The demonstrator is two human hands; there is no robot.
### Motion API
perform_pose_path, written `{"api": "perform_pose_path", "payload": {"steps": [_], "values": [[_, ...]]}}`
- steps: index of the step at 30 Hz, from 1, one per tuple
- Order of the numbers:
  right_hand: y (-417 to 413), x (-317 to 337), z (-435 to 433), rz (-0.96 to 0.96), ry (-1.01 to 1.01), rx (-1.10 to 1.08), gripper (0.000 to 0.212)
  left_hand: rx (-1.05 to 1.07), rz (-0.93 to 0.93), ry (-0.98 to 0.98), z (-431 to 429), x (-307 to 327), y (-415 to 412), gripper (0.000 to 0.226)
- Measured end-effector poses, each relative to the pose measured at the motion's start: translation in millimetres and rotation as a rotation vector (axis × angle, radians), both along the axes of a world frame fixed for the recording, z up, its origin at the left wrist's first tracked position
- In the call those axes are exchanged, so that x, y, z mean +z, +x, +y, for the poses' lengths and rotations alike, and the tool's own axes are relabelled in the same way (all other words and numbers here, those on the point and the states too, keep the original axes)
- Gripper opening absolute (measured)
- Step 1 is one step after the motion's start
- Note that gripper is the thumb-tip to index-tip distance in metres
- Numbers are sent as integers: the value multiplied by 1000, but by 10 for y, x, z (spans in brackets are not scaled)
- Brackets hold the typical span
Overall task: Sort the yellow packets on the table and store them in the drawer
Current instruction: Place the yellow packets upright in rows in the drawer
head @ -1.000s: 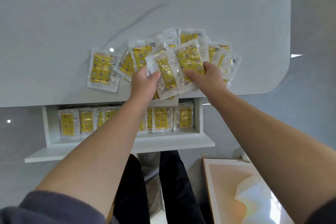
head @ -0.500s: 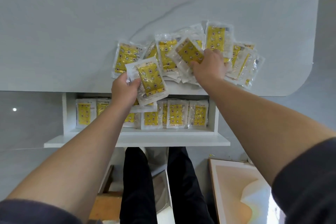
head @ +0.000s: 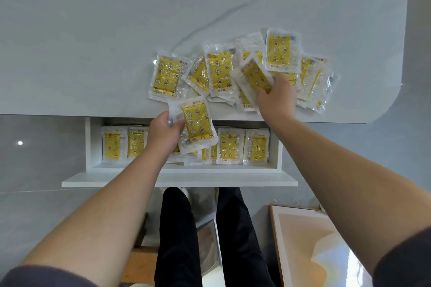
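Observation:
Several clear packets with yellow patterned inserts lie in a loose pile [head: 219,72] near the front edge of the white table [head: 93,53]. My left hand [head: 163,133] grips one yellow packet [head: 194,123] by its left side, just over the open white drawer [head: 182,171] below the table edge. A row of packets [head: 229,145] lies in the drawer. My right hand [head: 276,98] pinches another packet [head: 255,75] lifted slightly off the pile.
The table's rounded corner [head: 394,102] is at the right. The person's legs in black trousers [head: 210,235] stand under the drawer. A framed board [head: 310,244] lies on the floor at the lower right, and a wooden stool [head: 142,265] at the lower left.
My left hand has carried its packet down from the pile to over the drawer. My right hand has stayed on the pile, holding a packet at an angle.

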State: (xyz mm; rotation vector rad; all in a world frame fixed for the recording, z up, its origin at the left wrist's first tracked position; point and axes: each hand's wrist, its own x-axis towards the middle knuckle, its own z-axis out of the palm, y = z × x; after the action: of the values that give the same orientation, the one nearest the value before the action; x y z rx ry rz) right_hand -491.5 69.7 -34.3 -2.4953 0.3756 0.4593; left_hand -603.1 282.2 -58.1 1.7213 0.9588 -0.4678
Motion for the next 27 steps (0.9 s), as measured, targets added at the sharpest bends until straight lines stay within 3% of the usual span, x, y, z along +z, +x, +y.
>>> {"api": "perform_pose_path", "payload": {"steps": [7,11,15,17,21,24,27], "values": [[-607,127,-402,263,298,-106,16,-41,114,36,-192,-79,-169,8],[-1106,-181,-746,494,347,-277,16,-179,186,100,-330,-185,-257,5],[-1267,-598,-858,559,331,-550,15,-256,283,110,-500,-404,-258,8],[-1255,-802,-843,557,351,-617,16,-298,314,159,-580,-571,-235,24],[-1215,-1149,-799,526,339,-619,42,-276,351,208,-741,-966,-187,29],[-1220,-1301,-786,518,214,-497,21,-295,376,279,-846,-1145,-177,21],[-1238,-1394,-846,527,19,-319,12,-307,431,339,-844,-1194,-188,39]]}}
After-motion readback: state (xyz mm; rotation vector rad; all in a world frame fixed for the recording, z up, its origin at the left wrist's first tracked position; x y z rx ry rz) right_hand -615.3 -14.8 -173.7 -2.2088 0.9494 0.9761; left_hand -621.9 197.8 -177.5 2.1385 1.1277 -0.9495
